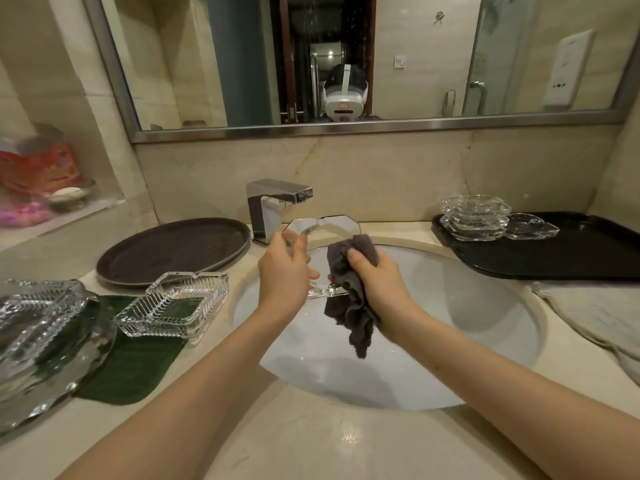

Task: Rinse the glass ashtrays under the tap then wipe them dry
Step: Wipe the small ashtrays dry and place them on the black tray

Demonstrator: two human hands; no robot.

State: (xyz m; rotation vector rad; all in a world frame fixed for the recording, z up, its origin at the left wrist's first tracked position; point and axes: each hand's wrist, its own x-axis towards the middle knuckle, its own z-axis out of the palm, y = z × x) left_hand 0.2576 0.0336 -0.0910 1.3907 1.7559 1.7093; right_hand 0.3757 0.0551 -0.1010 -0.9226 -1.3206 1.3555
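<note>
**Wiping an ashtray over the sink**

I see my left hand (pixel 282 271) curled round the left edge of a clear glass ashtray (pixel 323 227), holding it tilted on edge above the white sink (pixel 485 323), just in front of the chrome tap (pixel 273 206). My right hand (pixel 375 275) grips a dark cloth (pixel 349 306) bunched against the ashtray's right side. Left of the sink, a ribbed ashtray (pixel 173 308) sits on the desk (pixel 311 445); right of the sink, stacked ashtrays (pixel 474 218) rest on a black tray (pixel 571 254).
</note>
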